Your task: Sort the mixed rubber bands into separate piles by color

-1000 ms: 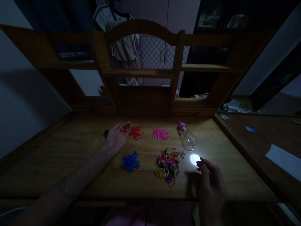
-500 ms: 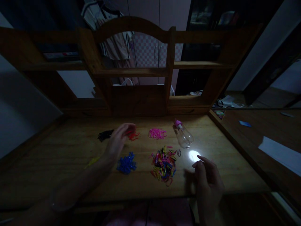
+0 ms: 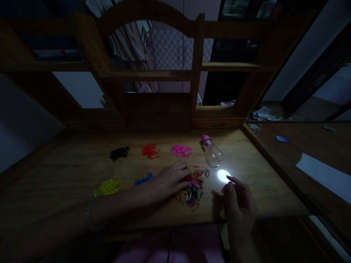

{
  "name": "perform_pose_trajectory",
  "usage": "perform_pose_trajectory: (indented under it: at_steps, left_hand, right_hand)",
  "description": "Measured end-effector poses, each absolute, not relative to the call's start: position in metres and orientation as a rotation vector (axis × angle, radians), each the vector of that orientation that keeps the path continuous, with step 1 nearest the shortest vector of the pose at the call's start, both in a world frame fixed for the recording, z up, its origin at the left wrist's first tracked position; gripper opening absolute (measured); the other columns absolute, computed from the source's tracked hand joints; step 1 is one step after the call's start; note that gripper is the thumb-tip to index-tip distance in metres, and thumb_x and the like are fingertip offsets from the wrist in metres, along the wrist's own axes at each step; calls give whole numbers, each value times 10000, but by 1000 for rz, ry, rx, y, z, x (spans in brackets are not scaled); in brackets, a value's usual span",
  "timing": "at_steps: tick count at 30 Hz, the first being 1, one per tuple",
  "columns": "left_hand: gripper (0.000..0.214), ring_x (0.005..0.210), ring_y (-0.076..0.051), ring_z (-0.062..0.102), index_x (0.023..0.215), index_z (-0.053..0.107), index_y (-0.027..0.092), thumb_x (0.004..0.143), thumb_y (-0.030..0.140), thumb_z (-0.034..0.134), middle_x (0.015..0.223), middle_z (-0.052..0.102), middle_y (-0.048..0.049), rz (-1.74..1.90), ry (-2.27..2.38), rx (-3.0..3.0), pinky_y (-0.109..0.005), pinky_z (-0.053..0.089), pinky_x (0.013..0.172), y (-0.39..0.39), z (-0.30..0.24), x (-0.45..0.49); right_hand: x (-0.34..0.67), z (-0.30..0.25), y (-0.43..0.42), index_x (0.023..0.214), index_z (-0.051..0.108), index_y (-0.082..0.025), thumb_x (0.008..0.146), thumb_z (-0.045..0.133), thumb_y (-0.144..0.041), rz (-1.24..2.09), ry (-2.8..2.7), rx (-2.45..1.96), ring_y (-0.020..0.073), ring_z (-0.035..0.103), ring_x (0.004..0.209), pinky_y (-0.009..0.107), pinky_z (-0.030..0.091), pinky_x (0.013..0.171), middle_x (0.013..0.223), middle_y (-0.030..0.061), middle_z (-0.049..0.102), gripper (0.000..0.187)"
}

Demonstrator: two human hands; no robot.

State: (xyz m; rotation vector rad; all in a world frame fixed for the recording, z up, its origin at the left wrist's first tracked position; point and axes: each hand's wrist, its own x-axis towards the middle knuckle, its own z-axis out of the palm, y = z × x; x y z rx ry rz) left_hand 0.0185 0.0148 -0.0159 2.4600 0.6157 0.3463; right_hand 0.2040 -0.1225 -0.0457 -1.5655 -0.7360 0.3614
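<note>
My left hand point(image 3: 174, 179) reaches over the mixed pile of small coloured loops point(image 3: 196, 188), fingers loosely bent and somewhat apart, with the fingertips touching the pile. Whether any loop is between them is hidden. My right hand point(image 3: 240, 204) hovers by the table's front edge, right of the pile; a gap shows between thumb and forefinger, and no object is seen there. Sorted by colour are heaps of yellow loops point(image 3: 109, 187), black loops point(image 3: 119, 153), red loops point(image 3: 150, 151) and pink loops point(image 3: 181, 150). My left forearm partly covers the blue loops point(image 3: 144, 179).
A clear bulb-shaped bottle point(image 3: 215, 151) with a pink cap lies behind the pile. Bright light makes a spot on the wooden table point(image 3: 263, 190). A wooden shelf unit point(image 3: 148, 76) rises along the back. White paper point(image 3: 325, 177) lies on the lower surface at right.
My left hand has moved from the red heap right and towards me to the mixed pile. The red and yellow heaps are now uncovered. My right hand stays nearly in place; the view shifts slightly.
</note>
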Motion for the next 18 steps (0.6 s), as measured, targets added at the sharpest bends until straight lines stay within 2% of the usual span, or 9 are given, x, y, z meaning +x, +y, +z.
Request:
perform_pose_trajectory:
  at_steps: [8, 12, 14, 18]
  left_hand:
    - [194, 891, -188, 525, 923, 625, 193, 936, 353, 517, 951, 573, -52, 344, 597, 2377, -314, 419, 788, 19, -19, 18]
    - [191, 843, -178, 544, 909, 643, 187, 899, 366, 579, 903, 603, -47, 379, 625, 2242, -296, 428, 742, 18, -16, 18]
    - [191, 797, -166, 556, 908, 652, 186, 880, 369, 604, 868, 623, -40, 371, 688, 2110, -284, 437, 712, 17, -16, 19]
    - [214, 815, -164, 612, 916, 651, 180, 835, 379, 659, 900, 677, -47, 331, 690, 1657, -291, 477, 748, 17, -13, 19]
  right_hand:
    - [205, -49, -123, 1076, 662, -195, 900, 572, -373, 373, -711, -1572, 129, 560, 692, 250, 453, 617, 791, -1, 594, 265]
    - [205, -48, -122, 1069, 665, -193, 888, 579, -376, 372, -713, -1573, 122, 556, 678, 244, 456, 609, 782, -4, 592, 271]
    - [205, -47, -122, 1064, 666, -194, 887, 577, -376, 365, -713, -1581, 127, 561, 692, 245, 464, 617, 782, -3, 593, 269]
    - [205, -47, -123, 1062, 666, -201, 889, 575, -377, 358, -719, -1604, 131, 565, 698, 240, 474, 617, 783, -4, 595, 263]
